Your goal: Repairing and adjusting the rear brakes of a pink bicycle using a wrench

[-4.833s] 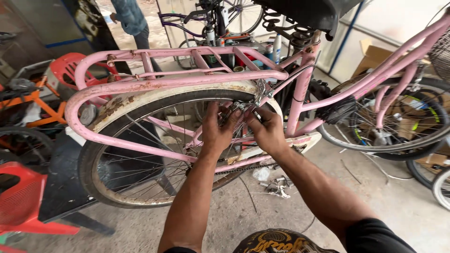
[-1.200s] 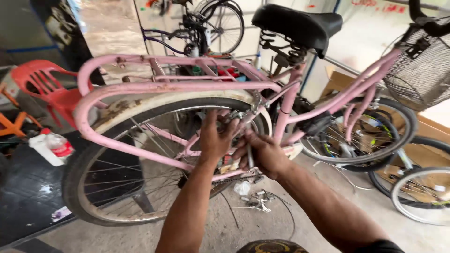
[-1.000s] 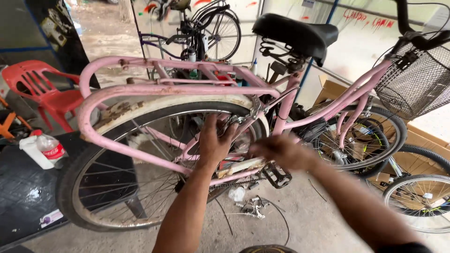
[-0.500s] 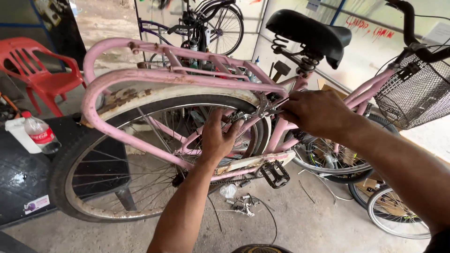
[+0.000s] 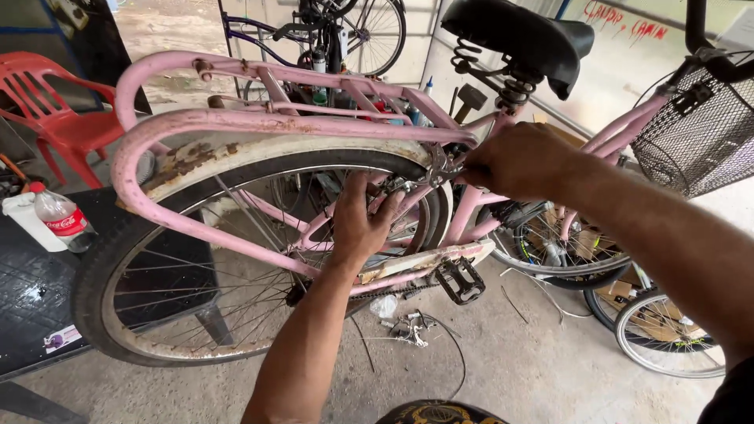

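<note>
A: Far left: red plastic chair (image 5: 67,118); below it a clear bottle with a red label (image 5: 63,221) lying on a dark table (image 5: 31,314).

B: Centre?

A: Pink bicycle (image 5: 259,126), rusted mudguard (image 5: 259,153) over the rear wheel (image 5: 157,314). Left hand (image 5: 363,224) reaches in through the frame, fingers curled closed around a pink stay beside the tyre.

B: Right hand?

A: Right hand (image 5: 522,161) sits higher, just below the black saddle (image 5: 514,35), fingers pinched shut on a small metal fitting at the frame joint. Pedal (image 5: 459,280) below; wire basket (image 5: 699,133) far right.
</note>
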